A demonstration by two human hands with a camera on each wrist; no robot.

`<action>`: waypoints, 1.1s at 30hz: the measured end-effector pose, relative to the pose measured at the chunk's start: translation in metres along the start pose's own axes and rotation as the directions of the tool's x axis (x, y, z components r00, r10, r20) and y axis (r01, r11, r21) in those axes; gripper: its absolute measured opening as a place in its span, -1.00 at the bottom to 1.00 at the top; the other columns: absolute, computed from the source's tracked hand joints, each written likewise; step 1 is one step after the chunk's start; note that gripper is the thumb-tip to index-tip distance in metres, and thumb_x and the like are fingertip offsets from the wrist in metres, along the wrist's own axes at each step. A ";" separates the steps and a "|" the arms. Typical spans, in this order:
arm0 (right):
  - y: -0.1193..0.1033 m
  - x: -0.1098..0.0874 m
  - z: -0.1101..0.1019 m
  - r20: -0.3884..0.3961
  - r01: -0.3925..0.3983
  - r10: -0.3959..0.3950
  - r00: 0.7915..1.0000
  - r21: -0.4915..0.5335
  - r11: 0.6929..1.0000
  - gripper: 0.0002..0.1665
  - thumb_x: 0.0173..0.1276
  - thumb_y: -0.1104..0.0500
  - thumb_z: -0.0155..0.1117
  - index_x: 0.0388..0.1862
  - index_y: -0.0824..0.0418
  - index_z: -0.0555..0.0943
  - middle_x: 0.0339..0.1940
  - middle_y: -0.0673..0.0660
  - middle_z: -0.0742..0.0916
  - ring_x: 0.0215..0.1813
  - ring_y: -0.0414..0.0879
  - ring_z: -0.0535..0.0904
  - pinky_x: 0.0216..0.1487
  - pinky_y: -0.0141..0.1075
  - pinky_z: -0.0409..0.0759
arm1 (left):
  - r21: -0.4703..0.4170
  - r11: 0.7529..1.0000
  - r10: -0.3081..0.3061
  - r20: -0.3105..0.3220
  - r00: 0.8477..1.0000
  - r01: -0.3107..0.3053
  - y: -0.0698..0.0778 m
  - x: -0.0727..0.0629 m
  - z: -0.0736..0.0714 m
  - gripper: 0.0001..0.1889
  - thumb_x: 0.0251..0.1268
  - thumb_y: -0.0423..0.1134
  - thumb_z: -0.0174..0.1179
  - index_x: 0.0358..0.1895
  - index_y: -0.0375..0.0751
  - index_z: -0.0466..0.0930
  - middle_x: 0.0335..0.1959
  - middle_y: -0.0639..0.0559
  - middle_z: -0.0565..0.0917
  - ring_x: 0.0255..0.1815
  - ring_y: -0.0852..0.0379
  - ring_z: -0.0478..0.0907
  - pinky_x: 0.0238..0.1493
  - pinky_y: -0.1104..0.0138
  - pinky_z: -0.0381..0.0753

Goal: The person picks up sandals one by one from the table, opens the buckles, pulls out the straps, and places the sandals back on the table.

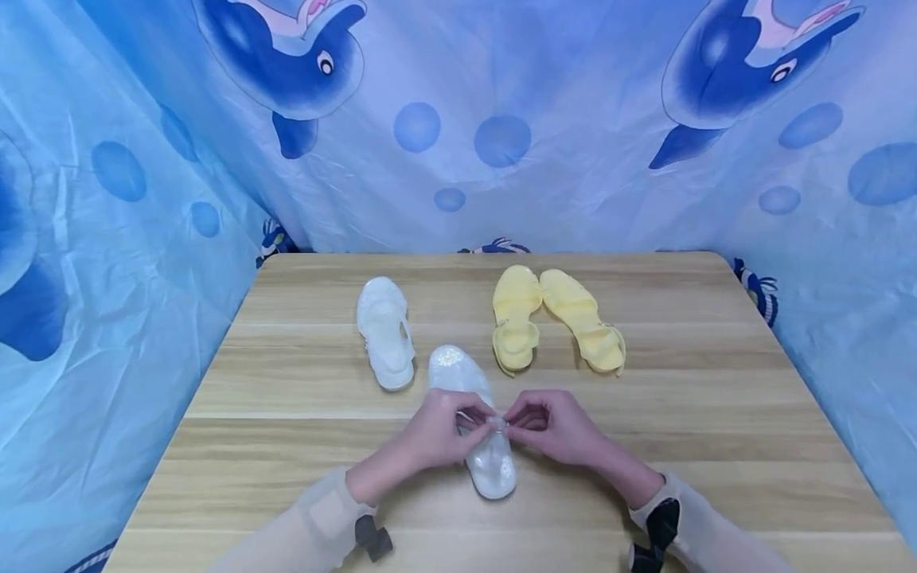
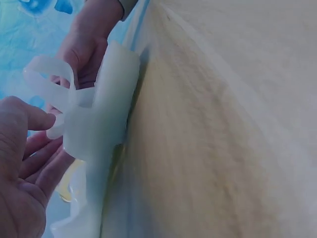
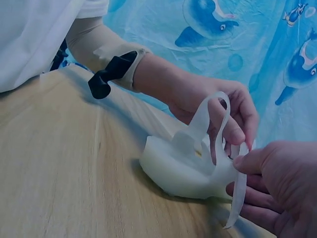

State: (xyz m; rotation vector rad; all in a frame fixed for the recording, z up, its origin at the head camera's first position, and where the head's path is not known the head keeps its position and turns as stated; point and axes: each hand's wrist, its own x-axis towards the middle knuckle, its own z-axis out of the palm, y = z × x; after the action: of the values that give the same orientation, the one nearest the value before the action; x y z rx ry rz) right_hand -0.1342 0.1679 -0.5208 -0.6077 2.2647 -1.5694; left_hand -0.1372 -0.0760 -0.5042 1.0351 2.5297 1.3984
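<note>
Close to the front of the table, a glittery white, translucent sandal (image 1: 494,473) lies sole down with its toe pointing away from me. Above its heel half, my left hand (image 1: 437,430) and right hand (image 1: 559,426) meet, each pinching part of the thin ankle strap between thumb and fingers. A loop of strap (image 2: 47,84) rises from the sandal in the left wrist view. In the right wrist view, a loose strap end (image 3: 237,198) hangs down past the right hand's thumb. Fingers cover the fastening, so whether it is buckled cannot be told.
The matching white sandal (image 1: 384,334) lies farther back on the left. Two yellow sandals, one (image 1: 517,294) straight and one (image 1: 573,306) slanted, lie toe to toe at the back right. A blue dolphin-print curtain (image 1: 458,87) surrounds the wooden table (image 1: 286,446).
</note>
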 end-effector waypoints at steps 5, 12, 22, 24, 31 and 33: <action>-0.001 0.001 0.000 0.000 0.024 -0.024 1.000 -0.019 1.000 -0.85 0.33 0.23 0.57 -0.15 0.12 0.78 -0.15 0.09 0.87 -0.13 -0.19 0.83 -0.03 -0.30 0.83 | 0.081 0.994 0.079 -0.005 0.997 -0.079 0.003 0.001 0.002 -0.82 0.23 -0.37 0.40 -0.11 -0.24 0.81 -0.28 -0.02 0.86 -0.28 0.22 0.79 -0.19 0.53 0.76; -0.001 0.001 -0.001 0.004 0.021 -0.021 1.000 -0.032 0.999 -0.86 0.34 0.21 0.57 -0.15 0.11 0.78 -0.13 0.09 0.87 -0.12 -0.21 0.83 -0.02 -0.31 0.83 | 0.156 0.975 0.164 -0.027 0.986 -0.158 0.006 0.005 0.003 -0.82 0.25 -0.26 0.52 -0.14 -0.26 0.86 -0.33 -0.04 0.88 -0.36 0.20 0.81 -0.22 0.61 0.72; 0.002 0.000 0.003 0.004 0.036 -0.036 0.999 0.018 0.999 -0.85 0.34 0.23 0.56 -0.14 0.15 0.78 -0.14 0.11 0.87 -0.13 -0.17 0.82 -0.02 -0.28 0.83 | 0.044 0.999 0.025 -0.028 0.999 -0.024 -0.001 0.000 0.001 -0.93 0.23 -0.34 0.51 -0.26 -0.24 0.83 -0.34 -0.05 0.87 -0.33 0.22 0.83 -0.23 0.59 0.74; 0.002 0.001 0.003 -0.001 0.051 -0.051 0.999 0.007 0.999 -0.85 0.35 0.22 0.56 -0.14 0.15 0.78 -0.15 0.11 0.87 -0.14 -0.18 0.82 -0.03 -0.28 0.83 | 0.065 0.997 0.038 -0.024 0.999 -0.036 0.001 0.001 0.000 -0.93 0.22 -0.34 0.49 -0.26 -0.23 0.82 -0.36 -0.04 0.87 -0.34 0.23 0.82 -0.24 0.60 0.73; -0.001 -0.001 0.001 -0.003 0.061 -0.061 0.998 -0.034 0.998 -0.87 0.35 0.16 0.57 -0.17 0.09 0.78 -0.16 0.06 0.87 -0.14 -0.20 0.82 -0.02 -0.29 0.83 | 0.181 0.981 0.077 -0.008 0.997 -0.074 0.007 0.007 0.003 -0.89 0.22 -0.26 0.54 -0.35 -0.15 0.79 -0.43 0.04 0.85 -0.41 0.33 0.76 -0.29 0.67 0.66; -0.002 0.000 0.001 0.000 0.054 -0.054 0.999 -0.042 0.998 -0.87 0.35 0.16 0.57 -0.17 0.09 0.78 -0.17 0.05 0.87 -0.14 -0.21 0.82 -0.01 -0.30 0.83 | 0.152 0.987 0.050 -0.006 0.999 -0.048 0.007 0.006 0.003 -0.91 0.20 -0.32 0.53 -0.36 -0.17 0.78 -0.43 0.03 0.85 -0.41 0.34 0.75 -0.29 0.65 0.68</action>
State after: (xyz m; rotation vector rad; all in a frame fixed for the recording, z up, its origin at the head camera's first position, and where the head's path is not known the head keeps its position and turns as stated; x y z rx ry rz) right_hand -0.1329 0.1664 -0.5198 -0.6847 2.3052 -1.5506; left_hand -0.1375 -0.0679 -0.4991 1.1235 2.6716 1.2406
